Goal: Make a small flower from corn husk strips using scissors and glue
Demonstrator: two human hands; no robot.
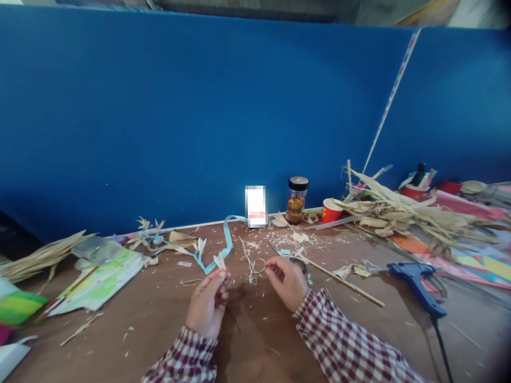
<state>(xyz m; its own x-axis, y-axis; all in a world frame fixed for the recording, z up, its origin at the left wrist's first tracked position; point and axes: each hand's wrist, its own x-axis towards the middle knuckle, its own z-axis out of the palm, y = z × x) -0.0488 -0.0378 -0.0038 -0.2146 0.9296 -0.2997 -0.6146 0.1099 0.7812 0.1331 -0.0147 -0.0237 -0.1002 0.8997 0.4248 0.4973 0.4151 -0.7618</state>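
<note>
My left hand (pixel 207 303) is closed in a pinch on a small pale husk petal (pixel 219 260) at the end of a light blue ribbon (pixel 225 242) that runs back across the table. My right hand (pixel 288 281) is closed too, pinching a thin straw fibre loop (pixel 255 267) that hangs between the two hands. Both wrists wear red and white checked sleeves. Scissors (pixel 293 258) lie just behind my right hand.
A blue glue gun (pixel 417 282) lies at the right, a thin wooden stick (pixel 343 282) beside it. Dried husks (pixel 399 213) pile at the back right near a red paper cup (pixel 330 210) and a jar (pixel 297 199). Coloured papers (pixel 96 282) sit left. A blue partition (pixel 199 117) stands behind.
</note>
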